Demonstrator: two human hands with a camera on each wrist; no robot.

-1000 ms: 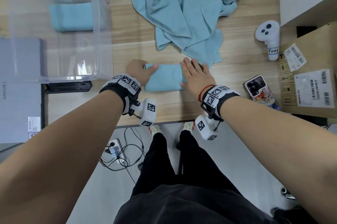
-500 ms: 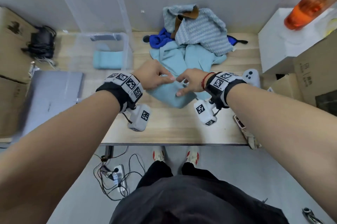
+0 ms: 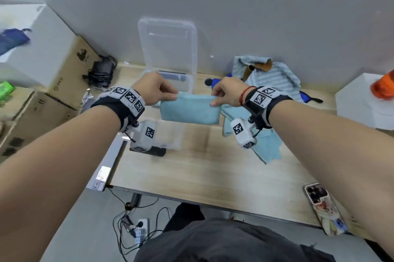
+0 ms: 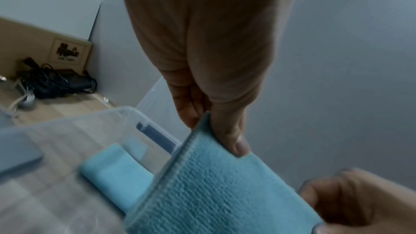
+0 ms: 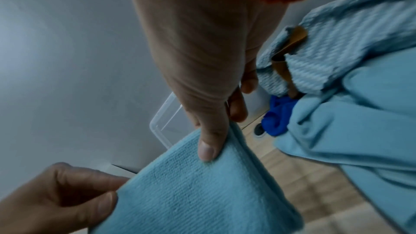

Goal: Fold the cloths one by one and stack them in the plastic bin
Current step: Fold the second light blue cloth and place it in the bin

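head view: 1 folded cloth (image 3: pixel 190 110), pinched at its upper corners by left hand (image 3: pixel 154 90) and right hand (image 3: pixel 228 93), is held above the plastic bin (image 3: pixel 170 133). risk: folds may be undone if 1 pinch slips.

Soft, even indoor light, dim in both wrist views; motion blur smears edges, and wide-angle distortion bends the margins.
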